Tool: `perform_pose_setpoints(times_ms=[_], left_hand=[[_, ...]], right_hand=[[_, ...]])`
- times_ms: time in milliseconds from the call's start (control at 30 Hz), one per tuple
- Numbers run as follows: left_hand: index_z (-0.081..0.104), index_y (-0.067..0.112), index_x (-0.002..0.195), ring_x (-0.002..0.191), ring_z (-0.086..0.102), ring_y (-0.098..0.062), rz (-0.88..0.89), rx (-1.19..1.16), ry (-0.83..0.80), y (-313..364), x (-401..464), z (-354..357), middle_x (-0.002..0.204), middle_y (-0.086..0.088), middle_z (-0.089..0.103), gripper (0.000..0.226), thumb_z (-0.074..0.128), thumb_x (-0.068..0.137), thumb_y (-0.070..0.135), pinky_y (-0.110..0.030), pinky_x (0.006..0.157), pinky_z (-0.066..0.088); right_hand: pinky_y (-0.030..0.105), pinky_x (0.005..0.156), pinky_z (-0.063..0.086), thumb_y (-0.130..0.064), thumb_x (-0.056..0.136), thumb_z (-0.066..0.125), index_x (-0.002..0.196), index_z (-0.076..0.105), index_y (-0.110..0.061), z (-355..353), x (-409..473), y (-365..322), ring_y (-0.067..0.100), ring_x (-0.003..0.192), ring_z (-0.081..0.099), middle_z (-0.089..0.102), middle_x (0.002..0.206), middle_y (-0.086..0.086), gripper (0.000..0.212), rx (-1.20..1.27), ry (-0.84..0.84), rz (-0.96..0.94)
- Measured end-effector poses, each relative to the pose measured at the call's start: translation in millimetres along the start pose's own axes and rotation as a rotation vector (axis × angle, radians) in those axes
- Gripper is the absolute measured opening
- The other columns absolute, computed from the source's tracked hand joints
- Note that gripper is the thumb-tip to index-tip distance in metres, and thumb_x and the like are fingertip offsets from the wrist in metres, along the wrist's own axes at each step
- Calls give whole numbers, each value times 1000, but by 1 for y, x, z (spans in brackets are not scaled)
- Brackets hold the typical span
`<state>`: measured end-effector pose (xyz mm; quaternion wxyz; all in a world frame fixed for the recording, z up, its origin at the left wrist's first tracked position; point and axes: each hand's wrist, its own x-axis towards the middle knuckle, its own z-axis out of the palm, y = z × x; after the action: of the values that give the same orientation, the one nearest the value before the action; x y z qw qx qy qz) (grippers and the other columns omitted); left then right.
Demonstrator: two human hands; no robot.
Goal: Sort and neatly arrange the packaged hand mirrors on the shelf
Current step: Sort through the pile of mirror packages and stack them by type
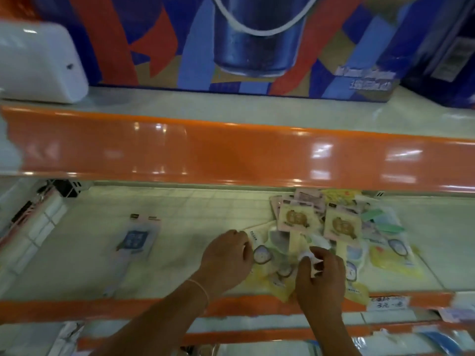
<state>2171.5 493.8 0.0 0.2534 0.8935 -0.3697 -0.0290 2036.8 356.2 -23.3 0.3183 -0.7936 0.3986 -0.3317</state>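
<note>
Mirrors point(318, 227) lie heaped toward the shelf's point(205, 222) right front edge; both hands are in the pile; right hand point(321, 273) pinches a packet, left hand point(228, 255) curls on another; one mirror point(135, 240) lies apart leftward, nearer the left hand.

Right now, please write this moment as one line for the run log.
left hand: on mirror pile | right hand: pinching packet | blue mirror: apart, left | stage: sorting

A jumbled heap of packaged hand mirrors point(321, 235) — yellow, pink and pale blue — is spread flat on the white shelf point(205, 227), right of centre. One blue-carded mirror pack point(133, 242) is laid alone, well apart to the left — blurred.
</note>
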Motion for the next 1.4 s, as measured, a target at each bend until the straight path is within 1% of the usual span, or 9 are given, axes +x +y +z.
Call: perform_pose_setpoints(times_ms=[133,267,433,600,867,1033,1133,1267,1400], left_hand=[[38,17,68,59,47,-20,-6,-41,-82,54,23,27,62,0,44,36,41,96,37,-30,52,29],[51,11,101,75,58,-24,-43,87,-162,86,35,46,87,-8,63,40,39,95,49,-30,56,37],[40,10,132,86,62,-25,-157,169,-168,98,40,56,97,-6,63,48,39,95,40,-31,60,43],[36,9,126,87,66,-25,-232,225,-93,80,31,43,96,-5,66,38,32,98,34,-30,60,38],[29,2,134,90,67,-23,-443,345,9,-5,-4,-7,103,-6,68,43,27,102,31,-32,66,47],[56,-11,116,56,67,-27,-508,463,30,-49,-42,-37,68,-15,68,40,58,88,17,-30,48,52],[43,4,129,88,68,-25,-746,349,-29,-81,-58,-48,100,-10,69,39,38,97,26,-32,67,51],[45,-6,130,111,55,-42,-685,440,-122,-110,-74,-50,122,-34,50,40,32,95,8,-43,84,51],[53,11,122,105,61,-29,-787,295,-1,-126,-74,-64,101,-12,58,35,36,97,30,-35,76,44]], right_hand=[[21,61,45,-18,93,55,117,57,-15,-13,23,18,9,77,60,60,108,3,24,53,-152,94],[18,51,44,-17,94,52,118,55,-18,-19,45,28,3,70,61,64,90,-7,24,137,-300,206],[19,51,48,-17,93,55,113,56,-22,-22,59,37,11,66,67,70,79,-6,21,161,-377,249],[10,48,40,-24,93,58,114,56,-20,-24,65,26,2,68,60,66,87,-6,22,83,-362,169],[32,80,49,-36,81,70,129,53,-10,-4,71,2,27,96,62,66,108,12,58,-167,-425,72],[35,79,48,-35,82,69,127,56,-10,3,71,-1,32,91,65,71,101,13,53,-272,-432,99],[35,76,49,-38,81,69,126,57,-12,6,69,-1,31,86,65,71,99,11,54,-286,-415,126],[35,72,50,-40,81,69,120,61,-13,11,65,-4,31,82,65,72,97,12,48,-335,-375,107],[35,74,46,-39,83,68,120,62,-11,16,62,-6,34,91,64,71,106,15,46,-348,-352,114]])
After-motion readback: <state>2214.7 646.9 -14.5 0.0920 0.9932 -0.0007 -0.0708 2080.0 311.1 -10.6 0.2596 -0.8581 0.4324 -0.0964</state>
